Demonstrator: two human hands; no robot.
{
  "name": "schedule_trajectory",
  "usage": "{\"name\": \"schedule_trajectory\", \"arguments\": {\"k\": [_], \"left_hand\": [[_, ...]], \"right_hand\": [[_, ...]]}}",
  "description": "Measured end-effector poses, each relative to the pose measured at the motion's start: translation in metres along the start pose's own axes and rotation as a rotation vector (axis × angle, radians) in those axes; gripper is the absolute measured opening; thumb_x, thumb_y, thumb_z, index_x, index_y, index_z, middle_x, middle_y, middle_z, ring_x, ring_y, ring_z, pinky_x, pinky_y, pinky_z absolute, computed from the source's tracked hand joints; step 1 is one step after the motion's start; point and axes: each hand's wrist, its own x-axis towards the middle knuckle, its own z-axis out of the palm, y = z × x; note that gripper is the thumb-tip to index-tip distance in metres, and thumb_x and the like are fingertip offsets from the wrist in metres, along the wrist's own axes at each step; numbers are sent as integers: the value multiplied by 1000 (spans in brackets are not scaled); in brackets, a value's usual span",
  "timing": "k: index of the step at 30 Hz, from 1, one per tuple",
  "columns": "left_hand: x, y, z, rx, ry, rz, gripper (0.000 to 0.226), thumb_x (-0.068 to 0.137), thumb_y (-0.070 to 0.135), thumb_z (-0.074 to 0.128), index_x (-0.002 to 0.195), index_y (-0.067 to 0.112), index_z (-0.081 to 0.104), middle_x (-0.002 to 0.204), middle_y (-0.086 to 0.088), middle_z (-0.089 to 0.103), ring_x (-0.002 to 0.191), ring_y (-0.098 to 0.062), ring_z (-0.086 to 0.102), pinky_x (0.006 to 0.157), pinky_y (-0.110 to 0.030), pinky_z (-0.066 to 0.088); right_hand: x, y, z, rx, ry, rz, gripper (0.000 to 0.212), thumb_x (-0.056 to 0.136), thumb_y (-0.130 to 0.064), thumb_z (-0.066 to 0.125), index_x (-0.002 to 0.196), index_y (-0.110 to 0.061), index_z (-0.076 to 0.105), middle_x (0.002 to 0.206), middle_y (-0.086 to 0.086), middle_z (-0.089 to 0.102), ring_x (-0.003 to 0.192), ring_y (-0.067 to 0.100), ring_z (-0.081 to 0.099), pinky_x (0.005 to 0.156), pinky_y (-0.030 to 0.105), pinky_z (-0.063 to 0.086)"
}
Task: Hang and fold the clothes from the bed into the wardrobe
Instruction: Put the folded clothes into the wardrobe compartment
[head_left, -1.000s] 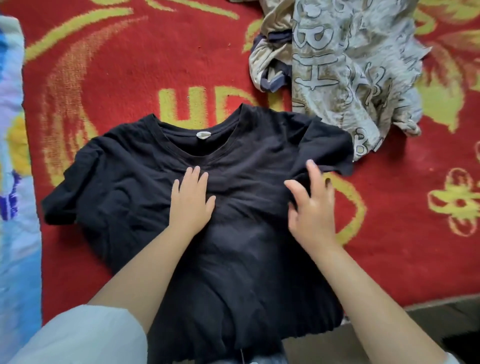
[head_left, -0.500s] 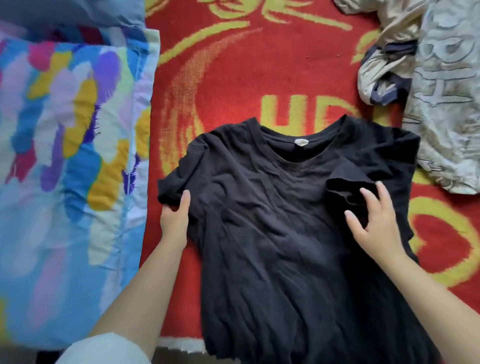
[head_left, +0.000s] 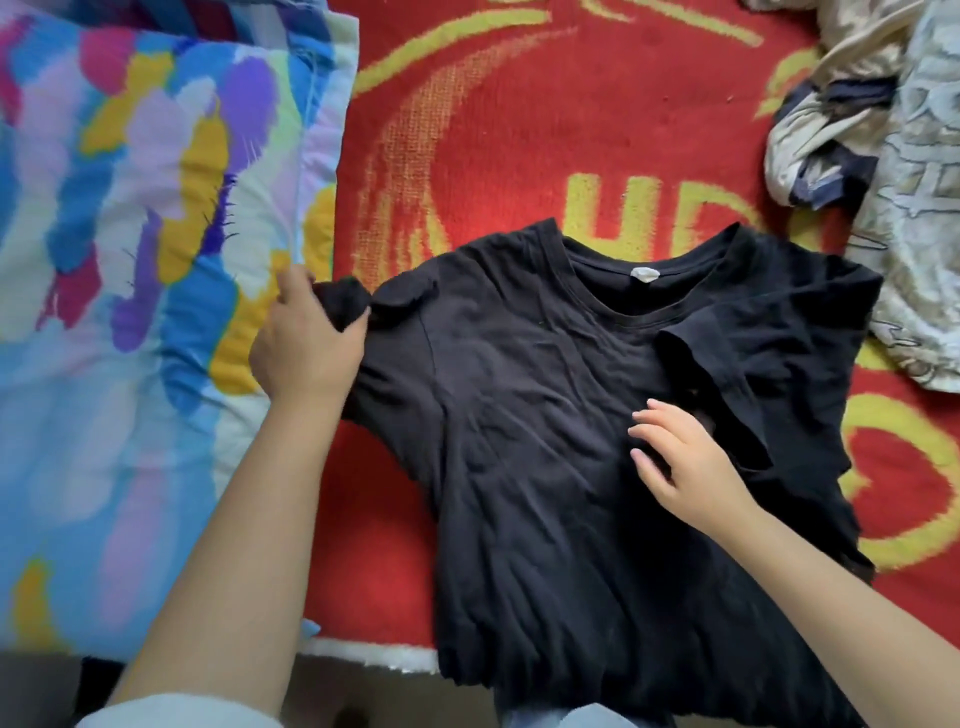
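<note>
A black T-shirt (head_left: 545, 431) lies face up on the red and yellow bed cover (head_left: 467, 130), collar away from me, its hem hanging over the near edge. The shirt's right sleeve is folded inward across the chest. My left hand (head_left: 306, 338) grips the bunched left sleeve at the shirt's left side. With fingers spread, my right hand (head_left: 680, 457) rests on the chest next to the folded sleeve.
A colourful quilt (head_left: 130, 312) in blue, purple, yellow and pink covers the left of the bed. A crumpled beige patterned garment pile (head_left: 893, 171) lies at the top right, touching the shirt's shoulder. The bed's near edge (head_left: 374, 657) runs along the bottom.
The view has swung left, bringing the quilt in. The right sleeve got folded inward. My left hand has moved from the chest out to the left sleeve and grasped it.
</note>
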Motion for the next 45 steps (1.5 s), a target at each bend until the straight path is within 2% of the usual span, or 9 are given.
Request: {"name": "schedule_trajectory", "arguments": {"k": [3,8,12,16,22,31,34,41,45], "left_hand": [[-12,36,-4,190,-132,100,63,84,34,64,131,7,31,123,-20,52,113,-39,50,85,-43,40],[-68,83,32,-757,-931,-27,90,86,24,64,148,29,0,151,-3,20,122,-10,37,84,-29,51],[-94,51,66,-891,-594,-101,51,91,14,55,138,15,35,135,-6,45,106,-11,50,87,-26,46],[-130,-23,95,-287,-337,24,59,85,18,64,135,1,39,133,-16,43,125,-30,39,102,-32,30],[-218,-90,113,-217,-507,-324,59,78,27,72,124,1,47,122,-19,54,115,-34,48,92,-37,37],[-316,-129,109,-483,-940,-614,28,82,-1,65,109,0,59,86,-5,62,72,-20,53,64,-27,40],[-339,-147,113,-506,-992,-661,33,81,6,67,111,-4,60,89,-10,63,82,-25,55,72,-32,38],[-388,-203,92,-749,-800,-732,15,88,-7,47,84,4,57,78,-8,62,80,-22,54,74,-31,41],[-410,-229,61,-671,-706,-726,8,91,3,49,96,4,55,99,-14,56,79,-25,54,75,-34,43]], "right_hand": [[-4,-10,-4,53,-9,92,37,83,-24,45,83,5,68,90,17,67,103,19,48,98,16,31],[-17,-2,-26,102,67,354,28,79,-14,51,88,6,69,94,20,67,99,35,61,90,27,39],[-41,14,-46,96,125,422,39,82,-23,44,88,7,68,89,21,67,91,27,62,84,27,40],[-74,27,-56,122,212,601,54,81,-31,34,101,10,62,102,24,63,100,35,56,89,30,37],[-163,54,-45,259,59,1381,61,79,-28,64,129,0,43,130,20,47,121,36,43,98,42,35],[-267,36,-43,673,-449,1401,40,81,-1,65,120,-1,56,108,9,60,99,24,55,94,39,43],[-303,27,-41,804,-487,1498,35,85,-3,61,119,-1,54,110,9,59,101,25,54,92,34,42],[-372,11,-49,914,79,1566,25,84,2,41,105,-4,52,91,11,56,77,24,51,64,30,39],[-401,1,-62,619,-47,1567,30,92,-7,37,119,-2,49,123,20,53,86,25,50,73,29,40]]}}
